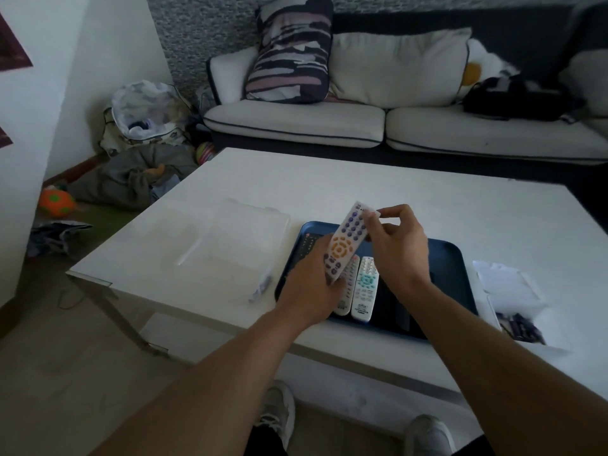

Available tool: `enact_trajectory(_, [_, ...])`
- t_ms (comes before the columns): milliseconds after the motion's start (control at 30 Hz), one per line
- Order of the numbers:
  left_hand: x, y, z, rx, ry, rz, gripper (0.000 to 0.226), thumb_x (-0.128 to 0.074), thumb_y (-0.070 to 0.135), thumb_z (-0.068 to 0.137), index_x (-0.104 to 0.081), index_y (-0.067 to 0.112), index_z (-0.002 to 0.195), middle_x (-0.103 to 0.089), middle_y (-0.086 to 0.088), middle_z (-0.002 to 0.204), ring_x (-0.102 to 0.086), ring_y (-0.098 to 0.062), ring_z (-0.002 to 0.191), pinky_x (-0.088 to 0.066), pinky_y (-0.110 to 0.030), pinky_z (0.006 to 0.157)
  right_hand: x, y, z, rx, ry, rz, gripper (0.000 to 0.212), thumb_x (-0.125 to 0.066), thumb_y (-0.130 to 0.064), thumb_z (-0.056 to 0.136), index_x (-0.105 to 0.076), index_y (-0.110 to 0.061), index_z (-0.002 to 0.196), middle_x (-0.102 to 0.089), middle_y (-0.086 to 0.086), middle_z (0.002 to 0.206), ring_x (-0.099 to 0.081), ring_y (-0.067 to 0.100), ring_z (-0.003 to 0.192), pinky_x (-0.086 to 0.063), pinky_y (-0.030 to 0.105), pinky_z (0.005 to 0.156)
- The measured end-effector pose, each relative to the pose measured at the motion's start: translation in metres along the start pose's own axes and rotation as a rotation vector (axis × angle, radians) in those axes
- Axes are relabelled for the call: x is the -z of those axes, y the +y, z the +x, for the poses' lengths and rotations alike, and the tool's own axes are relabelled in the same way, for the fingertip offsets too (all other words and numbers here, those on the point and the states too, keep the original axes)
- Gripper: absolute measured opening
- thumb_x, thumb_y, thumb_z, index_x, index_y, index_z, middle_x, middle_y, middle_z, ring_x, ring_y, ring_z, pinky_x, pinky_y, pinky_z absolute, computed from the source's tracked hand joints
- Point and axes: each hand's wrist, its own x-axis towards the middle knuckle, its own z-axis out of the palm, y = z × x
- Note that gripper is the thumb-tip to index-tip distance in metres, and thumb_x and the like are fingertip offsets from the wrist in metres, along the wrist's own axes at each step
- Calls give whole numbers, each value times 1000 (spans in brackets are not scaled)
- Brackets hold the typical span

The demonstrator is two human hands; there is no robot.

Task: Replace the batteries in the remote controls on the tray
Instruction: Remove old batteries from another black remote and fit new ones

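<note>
A white remote with purple and orange buttons (349, 237) is held tilted above the blue tray (450, 258), buttons facing me. My left hand (312, 284) grips its lower end from below. My right hand (394, 245) pinches its upper end with thumb and fingers. On the tray under my hands lie a white remote with teal buttons (364, 289), another white remote (346, 291) partly hidden by my left hand, a black remote (307, 245) at the tray's far left, and a dark one (399, 307) at the right.
The tray sits on a white low table (362, 185). A clear plastic box (230, 238) lies left of the tray. An opened white package with dark batteries (516, 311) lies at the right. A sofa (394, 126) stands behind the table; clutter lies on the floor at left.
</note>
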Motion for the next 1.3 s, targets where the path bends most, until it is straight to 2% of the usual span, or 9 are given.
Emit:
enact_trajectory(67, [0, 8, -2, 73, -19, -184, 43, -56, 26, 94, -48, 44, 133, -64, 4, 106, -60, -14, 96, -53, -36, 85, 1, -2, -5, 57, -68, -35, 17, -55, -46, 99, -60, -31, 104, -75, -2, 84, -69, 22, 76, -58, 38, 62])
enact_trajectory(167, [4, 19, -1, 209, 67, -514, 14, -53, 26, 95, -61, 34, 103, -68, -20, 97, -62, -25, 92, -51, -40, 86, 3, 1, -10, 68, -138, -153, 15, -56, -41, 100, -64, -28, 100, -70, -10, 88, -67, 10, 81, -49, 19, 57])
enact_trajectory(300, [14, 29, 3, 223, 208, -664, 33, -47, 26, 105, -54, 26, 137, -74, -6, 107, -66, -19, 111, -48, -34, 100, 0, 8, -21, -144, -362, -314, 34, -56, -55, 95, -66, -22, 97, -71, -1, 91, -72, 17, 79, -52, 30, 61])
enact_trajectory(500, [20, 39, 7, 220, 292, -765, 37, -42, 33, 107, -47, 36, 144, -71, 2, 96, -65, -12, 98, -51, -36, 97, -7, 1, -28, -485, -709, -62, 52, -54, -62, 93, -68, -13, 108, -78, 4, 95, -75, 20, 81, -50, 33, 71])
enact_trajectory(667, [26, 31, 9, 280, 218, -783, 30, -45, 45, 105, -56, 35, 130, -73, 6, 119, -65, -11, 115, -50, -36, 102, -7, 3, -22, -555, -557, 238, 37, -68, -40, 93, -69, -7, 109, -74, 6, 93, -71, 18, 83, -41, 33, 72])
enact_trajectory(833, [31, 20, 10, 393, 281, -762, 21, -72, 32, 92, -75, 19, 108, -77, -5, 105, -73, -21, 103, -57, -39, 92, -8, 4, -12, -629, -365, 448, 22, -78, -25, 87, -70, -6, 94, -63, 6, 81, -65, 18, 75, -50, 25, 61])
enact_trajectory(967, [36, 19, 10, 428, 256, -890, 24, -73, 10, 89, -71, 1, 112, -76, -16, 107, -74, -23, 99, -59, -37, 89, -11, 8, -11, -594, -369, 380, 31, -78, -24, 87, -69, -4, 109, -67, 9, 92, -67, 19, 77, -53, 27, 66])
enact_trajectory(1133, [42, 17, 7, 435, 268, -891, 18, -76, 3, 85, -71, 1, 103, -75, -15, 97, -75, -20, 86, -58, -26, 68, -16, 15, -9, -521, -393, 241, 26, -74, -29, 90, -71, -11, 108, -72, 5, 93, -71, 15, 76, -51, 30, 69])
enact_trajectory(1300, [42, 11, 5, 436, 285, -840, 18, -78, 1, 82, -72, -2, 99, -75, -18, 96, -75, -26, 88, -60, -30, 71, -15, 18, -12, -386, -399, 54, 28, -73, -31, 91, -70, -16, 114, -77, 4, 87, -76, 17, 73, -57, 28, 62])
